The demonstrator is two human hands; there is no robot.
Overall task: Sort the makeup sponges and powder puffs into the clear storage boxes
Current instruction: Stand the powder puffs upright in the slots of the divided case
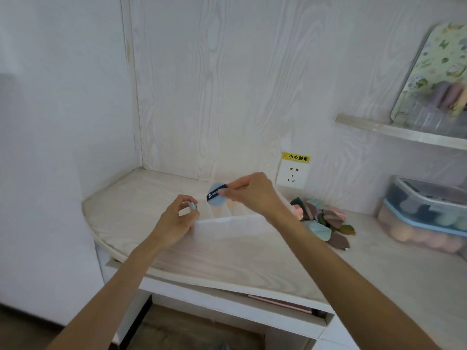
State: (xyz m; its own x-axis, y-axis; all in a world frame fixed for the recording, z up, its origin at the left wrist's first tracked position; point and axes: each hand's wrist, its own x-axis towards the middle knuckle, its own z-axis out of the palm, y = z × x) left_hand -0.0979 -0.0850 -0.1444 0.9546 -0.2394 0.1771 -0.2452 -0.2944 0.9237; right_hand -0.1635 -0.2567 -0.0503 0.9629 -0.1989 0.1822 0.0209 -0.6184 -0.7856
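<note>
Blue powder puff (215, 199) pinched by its dark strap in my right hand (249, 192); my left hand (177, 218) pinches a small pale-blue sponge (193, 206) above the clear box (233, 218).

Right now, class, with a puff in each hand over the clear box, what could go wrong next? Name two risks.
1. The right hand pinches the blue round puff only by its dark strap; it could slip and miss the clear box.
2. The clear box is hard to see against the pale desk, so the small puff that the left hand holds may land outside a compartment.
</note>
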